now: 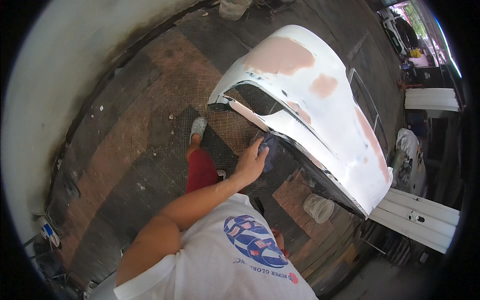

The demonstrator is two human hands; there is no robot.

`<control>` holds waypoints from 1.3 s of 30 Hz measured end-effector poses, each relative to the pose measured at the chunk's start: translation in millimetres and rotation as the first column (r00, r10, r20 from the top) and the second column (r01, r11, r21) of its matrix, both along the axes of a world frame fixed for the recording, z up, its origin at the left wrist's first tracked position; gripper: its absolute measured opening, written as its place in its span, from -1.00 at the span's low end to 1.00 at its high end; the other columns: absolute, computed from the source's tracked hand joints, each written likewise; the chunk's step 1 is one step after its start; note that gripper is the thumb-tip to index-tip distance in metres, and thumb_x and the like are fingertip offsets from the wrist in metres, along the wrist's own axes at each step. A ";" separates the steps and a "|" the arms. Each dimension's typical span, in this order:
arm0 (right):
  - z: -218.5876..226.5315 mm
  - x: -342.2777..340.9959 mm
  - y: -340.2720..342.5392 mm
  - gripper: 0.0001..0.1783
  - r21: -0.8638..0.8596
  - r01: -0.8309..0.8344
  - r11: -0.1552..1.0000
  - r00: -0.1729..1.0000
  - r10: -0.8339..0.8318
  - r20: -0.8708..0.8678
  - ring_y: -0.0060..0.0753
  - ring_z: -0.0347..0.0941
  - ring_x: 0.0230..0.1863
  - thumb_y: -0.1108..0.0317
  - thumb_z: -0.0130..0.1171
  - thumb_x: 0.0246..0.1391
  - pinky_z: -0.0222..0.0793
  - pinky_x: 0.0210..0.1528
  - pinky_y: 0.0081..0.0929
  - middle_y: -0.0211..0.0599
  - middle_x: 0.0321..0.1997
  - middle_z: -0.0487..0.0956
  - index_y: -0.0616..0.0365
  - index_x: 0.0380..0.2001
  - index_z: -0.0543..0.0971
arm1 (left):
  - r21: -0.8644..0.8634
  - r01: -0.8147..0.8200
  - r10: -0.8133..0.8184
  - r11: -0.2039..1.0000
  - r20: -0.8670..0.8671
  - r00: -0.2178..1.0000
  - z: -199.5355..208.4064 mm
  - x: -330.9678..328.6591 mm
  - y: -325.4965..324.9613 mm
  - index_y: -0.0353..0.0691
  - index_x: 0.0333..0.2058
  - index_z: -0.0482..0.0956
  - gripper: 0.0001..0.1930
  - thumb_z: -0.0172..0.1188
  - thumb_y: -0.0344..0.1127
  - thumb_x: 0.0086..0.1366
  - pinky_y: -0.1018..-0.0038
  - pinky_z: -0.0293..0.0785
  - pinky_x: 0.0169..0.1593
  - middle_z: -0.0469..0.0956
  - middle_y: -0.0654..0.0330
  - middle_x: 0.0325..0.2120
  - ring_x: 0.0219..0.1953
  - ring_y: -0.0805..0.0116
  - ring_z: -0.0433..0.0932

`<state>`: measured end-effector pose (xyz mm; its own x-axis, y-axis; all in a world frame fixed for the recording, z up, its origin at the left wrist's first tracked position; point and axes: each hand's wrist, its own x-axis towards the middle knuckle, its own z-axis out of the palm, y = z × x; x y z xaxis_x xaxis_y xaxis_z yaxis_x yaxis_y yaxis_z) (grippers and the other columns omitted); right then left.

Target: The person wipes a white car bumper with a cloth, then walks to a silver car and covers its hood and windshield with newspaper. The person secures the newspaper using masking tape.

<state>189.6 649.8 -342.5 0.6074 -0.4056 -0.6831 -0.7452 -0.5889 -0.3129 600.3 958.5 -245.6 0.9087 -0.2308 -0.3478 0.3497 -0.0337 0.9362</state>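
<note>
A large white car bumper with pinkish patches stands tilted before me, right of centre, on a thin metal frame. My left hand reaches up from the lower left, its fingers closed on a dark cloth. The cloth lies against or just beside the bumper's near lower edge, below its cut-out opening; whether it presses on the edge I cannot tell. My right hand does not show.
A whitish bucket sits on the floor under the bumper's near edge. Another bucket is at the far wall. Long white ribbed panels lie at the right. Patterned mats cover the floor beside a pale wall.
</note>
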 end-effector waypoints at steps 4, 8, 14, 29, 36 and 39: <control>22.4 5.9 -8.9 -0.65 -0.047 0.003 0.999 1.000 -0.004 -0.021 0.10 0.68 -0.08 0.11 0.18 0.28 0.56 -0.05 -0.15 -0.02 -0.15 0.73 0.12 -0.07 0.69 | 0.138 -0.222 0.140 0.965 0.446 0.884 20.8 -3.2 14.1 -0.35 0.37 0.26 -0.44 0.11 -0.35 0.45 0.03 0.20 0.39 0.11 -0.15 0.43 0.39 -0.21 0.22; 33.1 45.7 -4.0 -0.59 -0.098 0.024 0.995 0.999 -0.022 0.027 0.05 0.68 -0.10 0.08 0.19 0.30 0.56 -0.05 -0.20 0.00 -0.18 0.72 0.20 -0.02 0.66 | 0.493 -0.333 -0.017 0.804 0.579 0.815 11.6 38.6 17.9 -0.20 0.40 0.27 -0.40 0.12 -0.43 0.40 -0.04 0.11 0.43 0.10 -0.08 0.45 0.43 -0.17 0.13; 34.7 81.3 13.8 -0.51 -0.043 0.028 0.999 0.997 -0.025 0.069 -0.05 0.68 -0.09 0.03 0.22 0.31 0.54 -0.05 -0.25 -0.01 -0.12 0.71 0.25 0.05 0.59 | 0.326 -0.450 0.202 0.831 0.576 0.792 -74.8 81.0 44.5 -0.22 0.37 0.35 -0.46 0.04 -0.39 0.43 -0.01 0.05 0.47 0.16 -0.02 0.46 0.45 -0.14 0.14; 77.7 217.7 83.6 -0.54 -0.129 0.013 0.992 0.999 -0.018 -0.040 0.04 0.69 -0.06 0.05 0.13 0.38 0.57 -0.01 -0.18 0.02 -0.06 0.72 0.18 0.10 0.60 | -0.021 -0.055 0.036 0.998 -0.526 0.850 -235.4 240.0 124.6 -0.30 0.40 0.27 -0.38 -0.05 0.03 0.57 0.31 0.27 0.37 0.42 -0.06 0.29 0.31 0.10 0.40; 96.2 268.9 141.6 -0.56 -0.057 0.182 0.982 0.983 -0.180 0.032 -0.02 0.69 -0.10 0.09 0.16 0.36 0.57 -0.05 -0.20 -0.02 -0.07 0.72 0.18 0.11 0.58 | 0.203 0.220 -0.243 0.954 0.099 0.965 -98.6 276.8 83.5 -0.24 0.48 0.14 -0.36 -0.15 0.01 0.59 0.28 0.09 0.49 0.22 -0.06 0.45 0.47 0.03 0.23; 99.7 272.4 155.7 -0.55 -0.084 0.206 0.975 0.977 -0.202 0.063 -0.06 0.70 -0.10 0.09 0.18 0.36 0.58 -0.07 -0.23 -0.02 -0.07 0.72 0.19 0.13 0.57 | -0.003 0.159 -0.154 0.987 -0.267 0.951 -169.1 296.8 96.6 -0.26 0.49 0.10 -0.33 -0.15 0.03 0.60 0.30 0.09 0.48 0.22 -0.06 0.46 0.47 0.06 0.21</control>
<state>462.1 805.5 -242.8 0.5405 -0.5831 -0.6065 -0.8359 -0.4538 -0.3087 897.1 1055.1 -414.8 0.7358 -0.3540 -0.5773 0.5746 -0.1248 0.8088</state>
